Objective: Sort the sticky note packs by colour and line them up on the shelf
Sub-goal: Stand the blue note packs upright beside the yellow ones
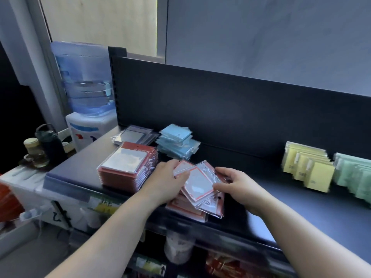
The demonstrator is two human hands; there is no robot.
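The left hand (168, 177) and right hand (234, 183) pinch the loose red packs (198, 187) at the front of the shelf (281, 199), apparently gathering them. Next they likely need squaring, then standing in line like the yellow packs (309, 169).

Dark shelf (281, 207) bears red packs (126, 169), blue packs (176, 143) (loosely heaped), yellow packs (307, 167).
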